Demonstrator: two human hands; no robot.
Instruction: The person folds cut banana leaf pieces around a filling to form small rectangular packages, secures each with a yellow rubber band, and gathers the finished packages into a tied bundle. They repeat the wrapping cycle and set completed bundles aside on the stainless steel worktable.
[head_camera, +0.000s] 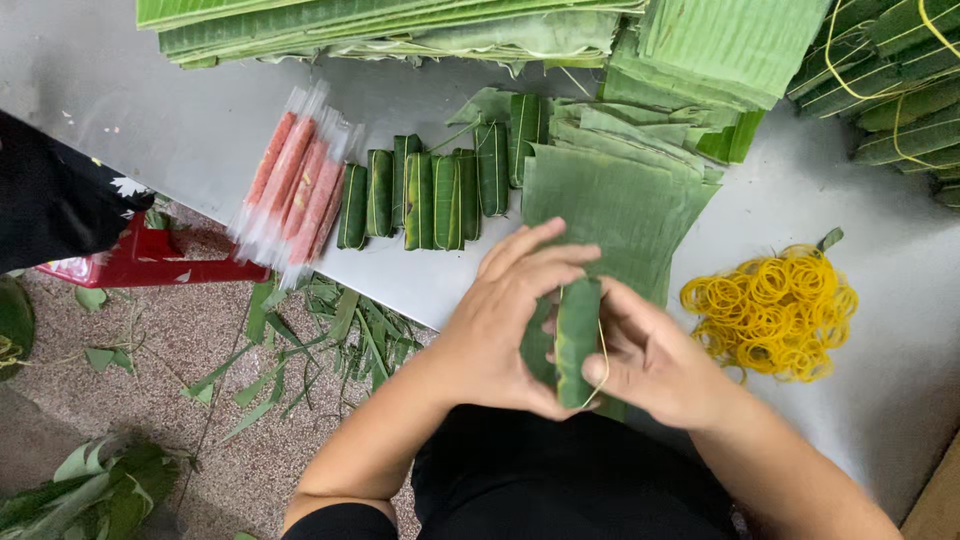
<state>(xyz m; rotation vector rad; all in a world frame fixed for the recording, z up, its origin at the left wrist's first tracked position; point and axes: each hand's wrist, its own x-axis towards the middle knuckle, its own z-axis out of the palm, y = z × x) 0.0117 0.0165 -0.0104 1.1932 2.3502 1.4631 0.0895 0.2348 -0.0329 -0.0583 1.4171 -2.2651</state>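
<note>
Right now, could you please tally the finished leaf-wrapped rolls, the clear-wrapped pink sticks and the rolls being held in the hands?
Leaf-wrapped rolls lying in the row on the grey table: 7
Pink sticks in clear wrap: about 5; they overlap
Leaf roll held between left hand and right hand, a yellow band on it: 1
Total: about 13

Two hands, the left hand and the right hand, hold one leaf roll with one yellow band on it. Seven wrapped leaf rolls lie in a row on the counter. Beside them lie about five pink sausages in clear wrap; the exact count is hard to tell. One pile of yellow bands holds too many to count. One stack of cut leaves lies ahead.
</note>
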